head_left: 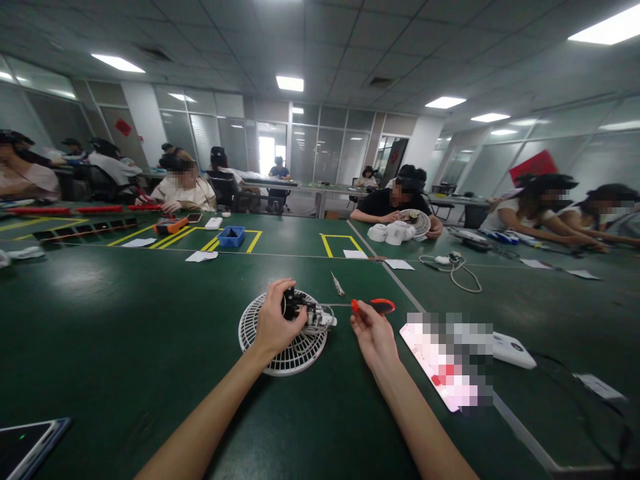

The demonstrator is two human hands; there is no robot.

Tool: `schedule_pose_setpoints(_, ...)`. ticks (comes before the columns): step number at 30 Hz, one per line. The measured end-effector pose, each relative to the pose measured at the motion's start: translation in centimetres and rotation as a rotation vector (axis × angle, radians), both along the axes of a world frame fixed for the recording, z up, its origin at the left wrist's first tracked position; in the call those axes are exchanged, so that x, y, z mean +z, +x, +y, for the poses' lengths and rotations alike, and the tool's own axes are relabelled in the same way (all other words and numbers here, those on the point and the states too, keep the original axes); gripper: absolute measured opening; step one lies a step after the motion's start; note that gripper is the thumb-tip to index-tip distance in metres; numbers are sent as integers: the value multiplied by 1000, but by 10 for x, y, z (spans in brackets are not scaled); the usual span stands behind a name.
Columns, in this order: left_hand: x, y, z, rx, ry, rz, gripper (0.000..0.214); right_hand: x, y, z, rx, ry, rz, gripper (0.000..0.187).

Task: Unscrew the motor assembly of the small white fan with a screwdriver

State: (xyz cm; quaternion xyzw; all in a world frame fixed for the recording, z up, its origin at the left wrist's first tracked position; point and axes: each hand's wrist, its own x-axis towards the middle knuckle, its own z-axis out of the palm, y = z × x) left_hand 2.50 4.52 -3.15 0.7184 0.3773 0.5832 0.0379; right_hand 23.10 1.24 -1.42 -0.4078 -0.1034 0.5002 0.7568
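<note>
A white fan grille point(295, 363) lies on the green table in front of me. Above it, my left hand point(279, 320) is closed around a black fan motor point(290, 303) with white parts and wires point(317, 320) at its right side. My right hand point(373, 330) grips a screwdriver point(356, 306) by its red part, fingers pinched. The shaft lies level and points left toward the motor assembly; whether its tip touches a screw is hidden. A small clear-handled screwdriver point(339, 285) rests on the table just beyond.
A pinkish card or phone point(433, 373), partly blurred, and a white device point(513, 350) lie to the right. A phone point(33, 443) is at the lower left. Farther off are a blue bin point(231, 236), a coiled cable point(457, 270) and a person holding another fan point(400, 207).
</note>
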Motion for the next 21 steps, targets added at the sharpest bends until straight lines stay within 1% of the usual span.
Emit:
schedule_pose_setpoints(4,0,0,0,0,3,-2,50,2,1,0,10,44,27,38)
schedule_pose_setpoints(8,0,0,1,3,6,-1,50,5,0,-2,13,47,77,43)
schedule_pose_setpoints(10,0,1,0,2,9,0,50,6,-1,-3,13,27,80,41)
schedule_pose_setpoints(16,0,0,0,2,-3,-1,50,7,-2,-4,47,-28,0,37)
schedule_pose_setpoints(21,0,0,0,3,5,-3,50,7,-2,-4,48,-44,-17,23)
